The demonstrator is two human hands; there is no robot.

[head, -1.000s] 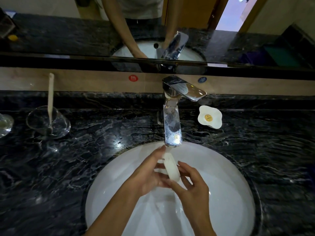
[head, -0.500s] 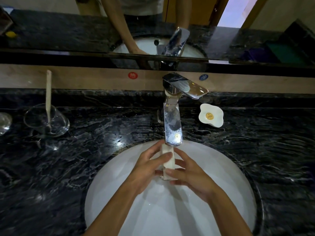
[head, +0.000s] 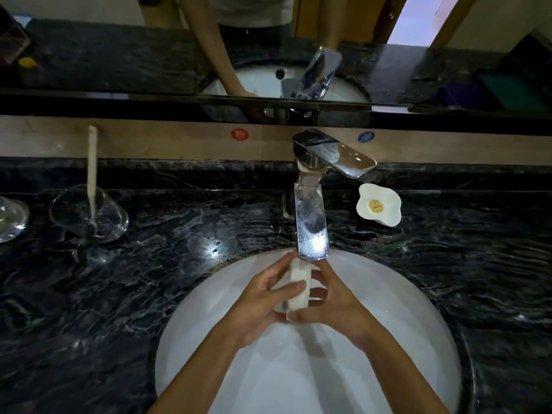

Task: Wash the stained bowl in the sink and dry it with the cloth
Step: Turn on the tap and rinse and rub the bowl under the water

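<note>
A small white bowl (head: pixel 299 281) is held on edge just under the spout of the chrome tap (head: pixel 310 222), over the white sink (head: pixel 203 333). My left hand (head: pixel 260 303) grips it from the left, with the thumb across its near face. My right hand (head: pixel 334 300) holds it from the right, fingers curled behind it. I cannot tell from here whether the bowl is stained. No cloth shows on the counter itself.
The sink is set in a dark marble counter (head: pixel 149 264). A glass bowl holding a pale spoon (head: pixel 89 210) stands at the left, with another glass piece (head: pixel 9 218) at the edge. A white egg-shaped dish (head: pixel 378 208) sits right of the tap. The mirror reflects green and purple cloth (head: pixel 504 91).
Both hands have lifted the bowl up and back until it sits right under the spout. My right hand has turned from above the bowl to beside and behind it.
</note>
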